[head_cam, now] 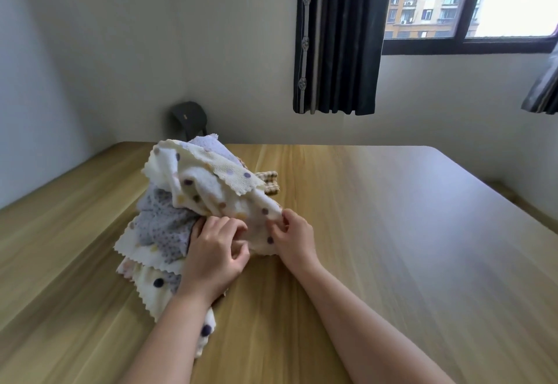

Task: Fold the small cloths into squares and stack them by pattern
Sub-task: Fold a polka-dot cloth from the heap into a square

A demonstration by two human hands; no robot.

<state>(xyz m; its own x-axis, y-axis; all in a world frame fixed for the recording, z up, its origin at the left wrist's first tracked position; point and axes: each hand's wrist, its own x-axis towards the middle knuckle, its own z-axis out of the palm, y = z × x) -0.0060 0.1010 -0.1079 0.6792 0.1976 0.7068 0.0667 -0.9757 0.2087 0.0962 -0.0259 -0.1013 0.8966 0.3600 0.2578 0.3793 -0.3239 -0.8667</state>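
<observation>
A heap of small cloths lies on the wooden table, left of centre. On top is a cream cloth with coloured dots, its zigzag edge hanging over the heap. Under it sit a purple speckled cloth and more cream dotted cloths. A brown checked cloth peeks out behind. My left hand grips the near edge of the top cream cloth with curled fingers. My right hand pinches the same cloth's corner at the right.
A dark chair back stands behind the table's far edge. A dark curtain hangs beside a window at the upper right. Bare tabletop stretches to the right of the heap.
</observation>
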